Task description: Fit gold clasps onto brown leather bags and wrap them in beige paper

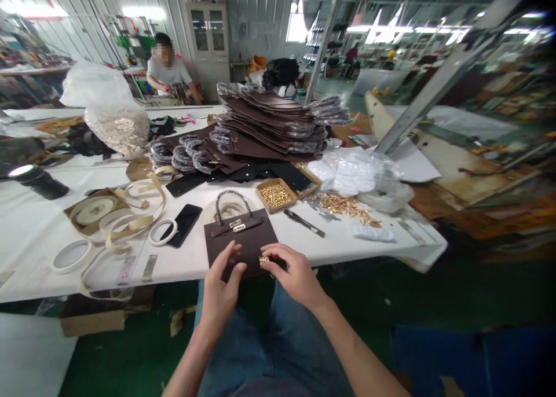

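Clock directions run from the brown bag. At 9 o'clock, a black cylinder [39, 183] stands at far left on the white-covered table [32, 232], with a tape roll [56, 262] nearer. At 10 to 11, a bulging clear sack [117, 116]; at 11, a seated co-worker [171, 72]. Back at 9, just beside the bag, a phone [187, 224]; at 12, against the corrugated wall, a cabinet [211, 29]. The left hand [222, 272], at 7, is held with thumb and fingers parted. The brown bag [241, 243] is at the near table edge. The right hand [293, 267], at 4, pinches a small gold piece [263, 260] near the bag's lower right. Past 12, stacked brown panels [269, 122]; at 1, a tray [292, 201] of gold studs [274, 195]; between 2 and 3, loose gold pieces [345, 203]; at 2, a slanting metal post [428, 93].
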### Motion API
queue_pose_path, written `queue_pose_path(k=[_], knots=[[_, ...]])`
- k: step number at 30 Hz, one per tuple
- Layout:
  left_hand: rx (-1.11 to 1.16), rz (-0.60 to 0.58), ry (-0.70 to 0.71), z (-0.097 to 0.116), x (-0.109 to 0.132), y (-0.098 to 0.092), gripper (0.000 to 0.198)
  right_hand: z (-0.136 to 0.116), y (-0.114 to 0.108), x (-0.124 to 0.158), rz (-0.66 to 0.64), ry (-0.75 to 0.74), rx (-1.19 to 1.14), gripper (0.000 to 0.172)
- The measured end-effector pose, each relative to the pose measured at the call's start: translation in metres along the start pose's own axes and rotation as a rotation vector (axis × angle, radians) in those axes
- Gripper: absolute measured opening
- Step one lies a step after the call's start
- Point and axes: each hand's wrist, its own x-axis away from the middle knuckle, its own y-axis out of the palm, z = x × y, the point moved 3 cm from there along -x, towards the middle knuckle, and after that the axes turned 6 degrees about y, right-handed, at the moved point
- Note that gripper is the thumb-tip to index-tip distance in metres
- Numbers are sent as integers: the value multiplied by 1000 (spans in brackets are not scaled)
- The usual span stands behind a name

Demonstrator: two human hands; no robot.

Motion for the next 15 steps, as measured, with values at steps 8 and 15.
queue_pose_path(k=[8, 15], knots=[[-719, -101, 138, -24, -91, -21, 34, 4, 39, -49, -119, -260, 517, 7], [-642, -32, 21, -35, -109, -26, 27, 7, 39, -58, 87, -189, 364, 8]])
